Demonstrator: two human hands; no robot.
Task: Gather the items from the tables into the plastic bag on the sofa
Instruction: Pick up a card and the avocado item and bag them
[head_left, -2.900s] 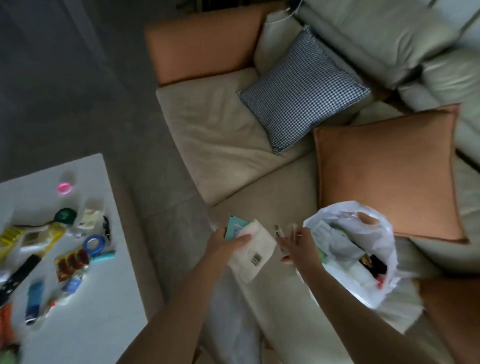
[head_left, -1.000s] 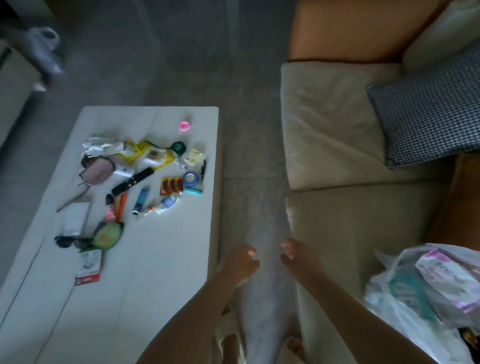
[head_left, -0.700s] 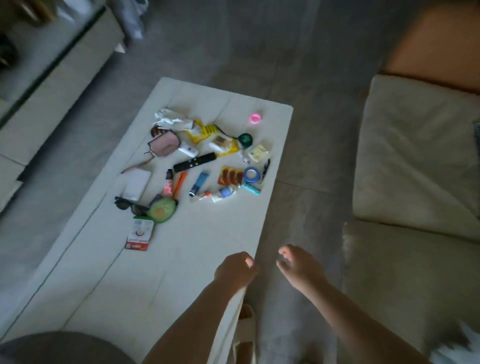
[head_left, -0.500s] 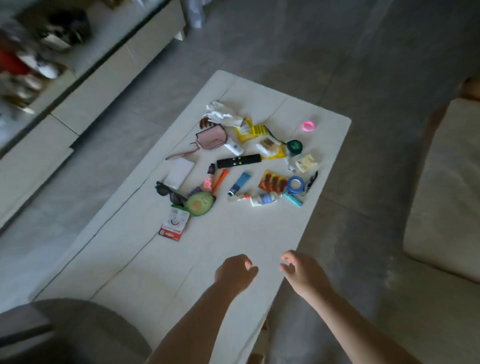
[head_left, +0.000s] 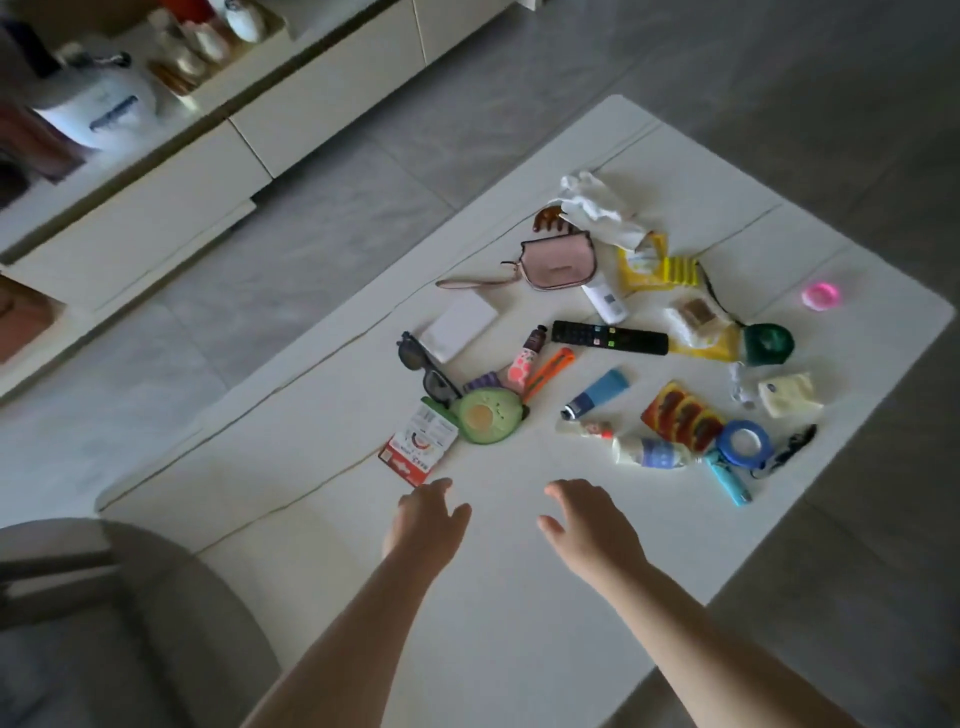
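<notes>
Several small items lie on the white table (head_left: 519, 597). Nearest are a red-and-white card packet (head_left: 418, 446), an avocado-shaped pouch (head_left: 485, 415), sunglasses (head_left: 423, 366), a blue tube (head_left: 597, 392) and a white tube (head_left: 644, 451). Farther off lie a black remote (head_left: 609, 336), a pink purse (head_left: 558, 260), a blue tape roll (head_left: 744, 442) and a pink ring (head_left: 821, 296). My left hand (head_left: 426, 519) hovers just below the card packet, fingers relaxed, holding nothing. My right hand (head_left: 592, 525) hovers beside it, open and empty. The sofa and the plastic bag are out of view.
A grey rounded seat (head_left: 119, 623) fills the lower left corner. A low white cabinet (head_left: 208, 171) runs along the upper left, with a white appliance (head_left: 98, 111) and bottles on top. Grey tiled floor surrounds the table.
The view has swung from the sofa and bag to the table. Both hands, now empty, have moved over the table towards the items and their fingers have opened.
</notes>
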